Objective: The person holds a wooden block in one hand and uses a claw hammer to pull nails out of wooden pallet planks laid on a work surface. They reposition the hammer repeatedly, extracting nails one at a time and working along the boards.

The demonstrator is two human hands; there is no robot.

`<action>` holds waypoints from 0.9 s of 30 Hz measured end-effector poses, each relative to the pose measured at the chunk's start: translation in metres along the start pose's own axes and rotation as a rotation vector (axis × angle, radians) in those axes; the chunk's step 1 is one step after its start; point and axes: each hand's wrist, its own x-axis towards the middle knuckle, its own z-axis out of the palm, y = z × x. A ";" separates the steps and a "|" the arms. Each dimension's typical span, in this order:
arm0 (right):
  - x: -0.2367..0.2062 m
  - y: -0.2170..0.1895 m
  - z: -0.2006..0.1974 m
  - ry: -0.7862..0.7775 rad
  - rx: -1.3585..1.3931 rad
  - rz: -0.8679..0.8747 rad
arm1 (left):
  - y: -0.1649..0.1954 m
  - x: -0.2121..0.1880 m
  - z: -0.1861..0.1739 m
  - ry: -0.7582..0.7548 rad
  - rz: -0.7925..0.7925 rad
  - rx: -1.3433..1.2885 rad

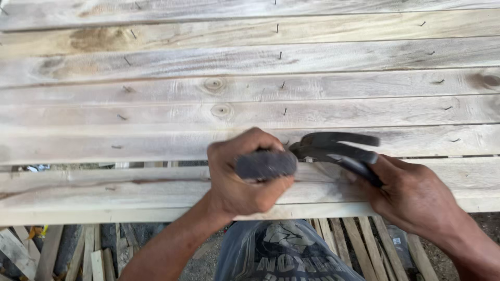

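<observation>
Two hands are working over pale wooden boards, each closed around a dark tool.

Your left hand [245, 179] is clenching a blurred grey cylindrical tool [265, 164], fist wrapped around it, over the second-nearest board [104, 187]. Your right hand [416, 195] is gripping the handles of dark metal pincers [338, 148], whose curved arms are reaching left so that their head is meeting the grey tool just beside your left fingers; the exact contact is hidden by blur. Both tools are sitting low in the middle, above the near edge of the planks [156, 99]. Bent nails [285, 111] are sticking up in rows across the boards farther away. Loose slats [359, 244] are lying on the ground beneath, beside your printed grey shirt [281, 255].
</observation>
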 end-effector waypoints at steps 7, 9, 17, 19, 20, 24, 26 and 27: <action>0.006 -0.002 -0.007 -0.062 -0.011 0.163 | -0.025 -0.012 -0.010 -0.143 -0.116 0.110; 0.006 -0.004 -0.011 -0.090 0.032 0.157 | -0.013 -0.003 -0.024 -0.060 -0.094 0.119; 0.021 -0.011 -0.042 -0.209 0.070 0.157 | 0.099 0.055 -0.023 0.091 -0.425 0.293; 0.025 -0.012 -0.047 -0.192 0.056 0.145 | 0.052 0.061 -0.016 0.082 -0.319 0.281; 0.026 -0.013 -0.048 -0.199 0.053 0.141 | 0.020 0.065 -0.013 0.032 -0.136 0.090; 0.027 -0.011 -0.046 -0.219 0.034 0.157 | -0.035 0.044 -0.027 -0.048 -0.021 0.235; 0.028 -0.008 -0.043 -0.150 0.067 0.122 | -0.040 0.043 -0.025 -0.049 -0.040 0.213; 0.028 -0.006 -0.042 -0.159 0.065 0.126 | -0.038 0.044 -0.021 -0.039 -0.051 0.179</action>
